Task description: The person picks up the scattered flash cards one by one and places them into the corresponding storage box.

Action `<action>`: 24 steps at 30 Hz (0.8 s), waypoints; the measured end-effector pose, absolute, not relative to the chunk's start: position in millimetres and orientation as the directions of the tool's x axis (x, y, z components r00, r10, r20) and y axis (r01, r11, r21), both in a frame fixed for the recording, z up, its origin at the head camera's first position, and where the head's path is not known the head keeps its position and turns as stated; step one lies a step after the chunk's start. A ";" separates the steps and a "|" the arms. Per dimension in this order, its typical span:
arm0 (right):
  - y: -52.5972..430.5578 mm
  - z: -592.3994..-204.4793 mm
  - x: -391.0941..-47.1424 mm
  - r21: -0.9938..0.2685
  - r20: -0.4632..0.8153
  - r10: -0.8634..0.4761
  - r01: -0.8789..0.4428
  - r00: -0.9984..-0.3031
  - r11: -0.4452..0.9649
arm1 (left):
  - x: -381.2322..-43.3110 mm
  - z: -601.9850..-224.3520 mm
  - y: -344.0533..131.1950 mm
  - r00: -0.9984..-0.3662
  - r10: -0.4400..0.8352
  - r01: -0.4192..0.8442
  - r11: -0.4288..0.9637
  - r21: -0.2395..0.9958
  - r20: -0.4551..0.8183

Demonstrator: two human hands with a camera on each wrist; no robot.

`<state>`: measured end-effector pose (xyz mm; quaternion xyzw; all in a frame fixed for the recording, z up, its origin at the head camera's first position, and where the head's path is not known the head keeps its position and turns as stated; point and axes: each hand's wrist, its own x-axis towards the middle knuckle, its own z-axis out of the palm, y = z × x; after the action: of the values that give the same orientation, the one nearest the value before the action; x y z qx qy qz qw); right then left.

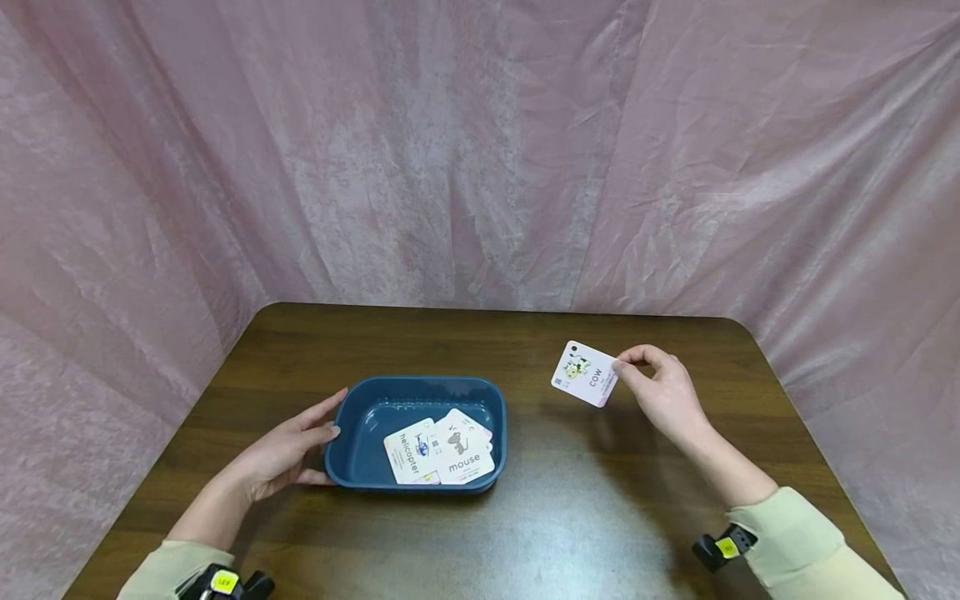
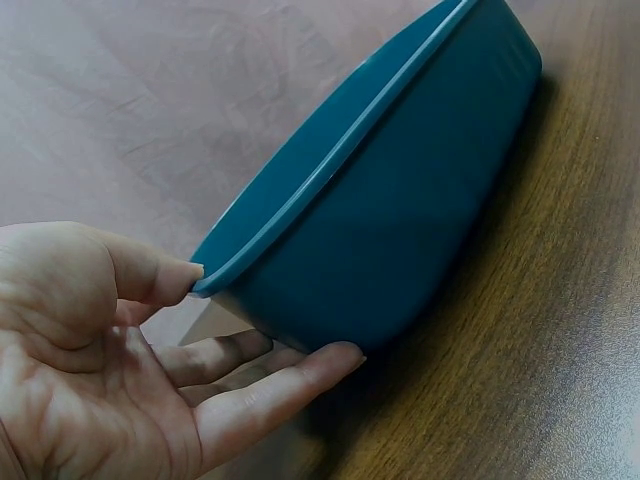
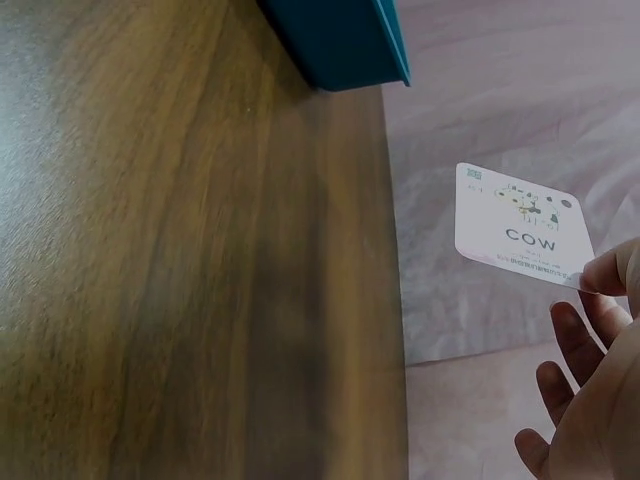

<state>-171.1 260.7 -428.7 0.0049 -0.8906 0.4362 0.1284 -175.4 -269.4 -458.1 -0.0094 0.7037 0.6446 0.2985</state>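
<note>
My right hand [image 1: 663, 396] pinches a white picture card [image 1: 585, 373] by one edge between thumb and fingers. The card reads "cow", has a small cow drawing, and is held up over the table, right of a blue bin [image 1: 367, 481]. In the left wrist view, my left hand [image 2: 130, 370] touches the bin's end with spread, fairly straight fingers, one fingertip at the rim and others lower on the wall. Inside the bin lie a mouse card [image 1: 467, 460] and a helicopter card [image 1: 407, 454], partly overlapping, with edges of other cards showing beneath.
The brown wooden table [image 1: 570, 533] has rounded far corners. Pink draped fabric [image 1: 450, 167] hangs behind and around it. Each wrist carries a black strapped camera, such as the right wrist camera [image 1: 723, 547].
</note>
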 end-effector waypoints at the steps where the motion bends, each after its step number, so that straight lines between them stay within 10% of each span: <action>1: 259.7 -428.3 -171.7 -0.777 0.234 0.102 -0.123 -0.967 0.617 | -175.5 -458.1 -269.5 -0.822 0.372 -0.398 0.168 0.902 -0.432; 24: 228.0 -416.6 -177.1 -0.811 0.221 0.065 -0.147 -0.973 0.566 | -175.1 -459.2 -270.9 -0.820 0.379 -0.399 0.157 0.903 -0.428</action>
<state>-177.1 228.0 -416.6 0.0233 -0.8775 0.4654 0.1138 -175.1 -270.9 -459.2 -0.0070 0.6991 0.6492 0.2996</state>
